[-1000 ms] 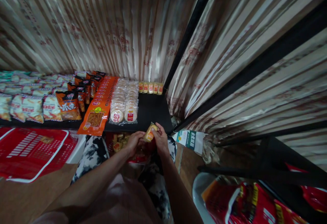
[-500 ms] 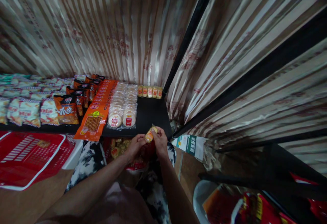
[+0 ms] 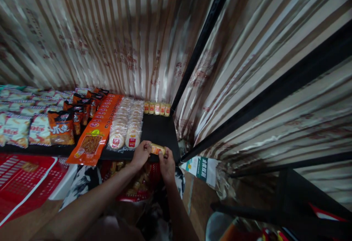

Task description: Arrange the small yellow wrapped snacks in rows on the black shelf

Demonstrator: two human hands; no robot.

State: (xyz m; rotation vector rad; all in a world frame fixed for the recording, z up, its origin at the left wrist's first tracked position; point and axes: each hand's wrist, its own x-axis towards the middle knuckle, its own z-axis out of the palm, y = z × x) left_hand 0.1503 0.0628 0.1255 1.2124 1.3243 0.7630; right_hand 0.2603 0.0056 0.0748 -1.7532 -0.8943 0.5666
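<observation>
1. At the front edge of the black shelf (image 3: 158, 129): one small yellow packet (image 3: 157, 149), lying lengthwise between two hands; contact with the shelf cannot be told.
2. Left hand (image 3: 140, 155): grip pinching the packet's left end.
3. Right hand (image 3: 167, 164): grip pinching its right end, thumb on the near face.
4. Back right corner of shelf: row of five upright yellow packets (image 3: 157, 109), side by side.
5. Left of bare shelf: two columns of wrapped round crackers (image 3: 133, 132); then orange bags (image 3: 92, 142), overlapping; then orange-and-black bags (image 3: 61, 129); then white bags (image 3: 17, 129).
6. Below, between the knees: red container (image 3: 133, 198) of loose yellow packets (image 3: 140, 184).
</observation>
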